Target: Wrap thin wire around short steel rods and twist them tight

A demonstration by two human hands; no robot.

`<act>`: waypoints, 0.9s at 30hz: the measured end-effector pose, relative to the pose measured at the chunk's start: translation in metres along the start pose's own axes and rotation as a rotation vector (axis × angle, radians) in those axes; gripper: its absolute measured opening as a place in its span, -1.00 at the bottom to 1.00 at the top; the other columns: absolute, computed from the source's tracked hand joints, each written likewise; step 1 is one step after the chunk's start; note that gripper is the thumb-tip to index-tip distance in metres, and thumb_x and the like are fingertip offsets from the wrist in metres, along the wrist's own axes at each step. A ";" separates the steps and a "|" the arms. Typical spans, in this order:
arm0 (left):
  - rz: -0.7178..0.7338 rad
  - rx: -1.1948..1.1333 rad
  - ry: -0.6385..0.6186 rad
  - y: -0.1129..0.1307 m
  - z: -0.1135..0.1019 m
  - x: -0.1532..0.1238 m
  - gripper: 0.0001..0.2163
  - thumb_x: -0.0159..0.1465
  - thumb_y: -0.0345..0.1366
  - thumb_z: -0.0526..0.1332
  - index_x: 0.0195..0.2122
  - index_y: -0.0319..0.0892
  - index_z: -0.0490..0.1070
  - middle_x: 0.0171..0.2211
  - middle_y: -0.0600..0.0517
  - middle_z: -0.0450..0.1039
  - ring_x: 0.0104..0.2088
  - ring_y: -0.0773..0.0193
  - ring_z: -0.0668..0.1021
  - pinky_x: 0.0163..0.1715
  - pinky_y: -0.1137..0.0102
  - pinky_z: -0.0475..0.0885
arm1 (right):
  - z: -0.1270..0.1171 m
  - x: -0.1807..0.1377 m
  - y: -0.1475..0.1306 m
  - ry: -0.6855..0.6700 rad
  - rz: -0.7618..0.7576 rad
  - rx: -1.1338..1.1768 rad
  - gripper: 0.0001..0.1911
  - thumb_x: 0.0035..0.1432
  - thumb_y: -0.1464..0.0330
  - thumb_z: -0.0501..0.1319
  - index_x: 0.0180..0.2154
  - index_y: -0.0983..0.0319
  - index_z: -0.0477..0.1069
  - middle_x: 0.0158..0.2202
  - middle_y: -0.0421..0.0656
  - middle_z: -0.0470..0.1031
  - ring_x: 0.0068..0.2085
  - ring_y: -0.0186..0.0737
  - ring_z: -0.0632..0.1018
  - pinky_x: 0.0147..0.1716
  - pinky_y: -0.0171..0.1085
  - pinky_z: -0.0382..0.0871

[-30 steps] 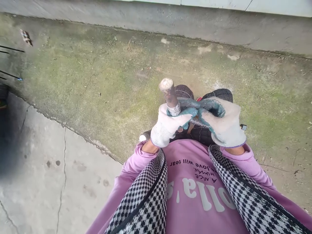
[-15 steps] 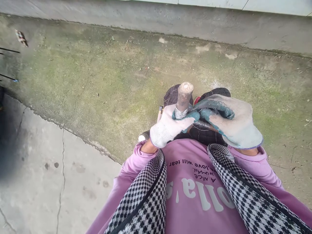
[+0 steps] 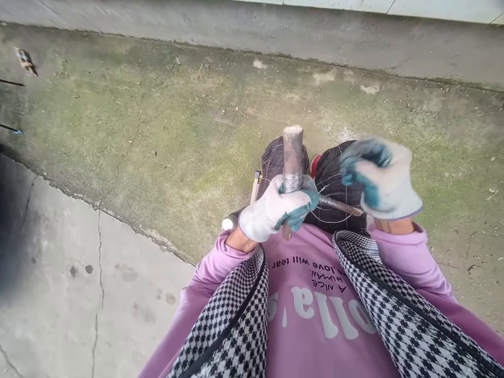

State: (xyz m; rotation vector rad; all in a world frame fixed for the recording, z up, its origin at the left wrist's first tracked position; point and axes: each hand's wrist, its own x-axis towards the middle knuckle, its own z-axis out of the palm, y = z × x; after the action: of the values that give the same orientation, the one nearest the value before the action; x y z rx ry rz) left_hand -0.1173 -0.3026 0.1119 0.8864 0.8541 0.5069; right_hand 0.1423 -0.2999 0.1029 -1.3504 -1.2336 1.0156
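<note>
My left hand [image 3: 271,210], in a white glove with teal palm, is closed round a rusty metal rod [image 3: 293,147] held nearly upright above my knees. A coil of thin silver wire [image 3: 292,182] is wound round the rod just above that fist. A second rusty bar [image 3: 340,206] sticks out from the fist to the right. My right hand [image 3: 380,178], gloved the same way, is off to the right with its fingers curled. A thin wire strand [image 3: 323,189] runs from the coil towards it.
I crouch on mossy concrete [image 3: 157,131]; my knees are in dark checked trousers [image 3: 334,173]. A wooden handle [image 3: 255,186] and a white-tipped cylinder [image 3: 228,222] lie by my left knee. Thin dark rods [image 3: 10,128] enter from the left edge. A concrete kerb [image 3: 275,37] runs along the back.
My right hand has left the rod and pulled away to the right. The rod has swung from leaning left to nearly upright in my left hand.
</note>
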 end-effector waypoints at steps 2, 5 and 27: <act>-0.022 -0.137 -0.052 -0.001 -0.001 -0.003 -0.39 0.28 0.35 0.64 -0.27 0.00 0.41 -0.57 0.25 0.31 -0.66 0.37 0.37 -0.63 0.42 0.42 | -0.008 0.003 0.008 0.095 0.021 0.082 -0.79 0.48 0.20 0.60 -0.27 0.03 0.75 -0.47 -0.22 0.65 -0.54 -0.20 0.51 -0.53 -0.15 0.46; -0.049 -0.231 -0.044 0.002 -0.001 -0.003 -0.38 0.22 0.29 0.70 -0.28 0.01 0.37 -0.57 0.27 0.31 -0.66 0.40 0.32 -0.65 0.43 0.40 | -0.010 -0.005 -0.007 -0.177 -0.004 0.031 -0.91 0.46 0.24 0.62 -0.04 0.01 0.90 -0.18 -0.14 0.86 -0.28 -0.07 0.79 -0.23 -0.09 0.75; -0.062 -0.225 -0.015 0.005 0.011 0.012 -0.34 0.19 0.29 0.74 -0.34 0.02 0.33 -0.61 0.26 0.24 -0.65 0.40 0.28 -0.65 0.41 0.36 | 0.023 -0.016 -0.018 -0.191 0.077 -0.119 -0.85 0.41 0.24 0.46 -0.28 0.08 0.71 -0.42 -0.19 0.67 -0.40 -0.07 0.69 -0.33 -0.10 0.67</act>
State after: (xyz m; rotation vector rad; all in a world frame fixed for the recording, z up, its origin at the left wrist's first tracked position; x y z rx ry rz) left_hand -0.1012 -0.2966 0.1142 0.6557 0.7915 0.5306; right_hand 0.1149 -0.3128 0.1170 -1.4272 -1.4121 1.1623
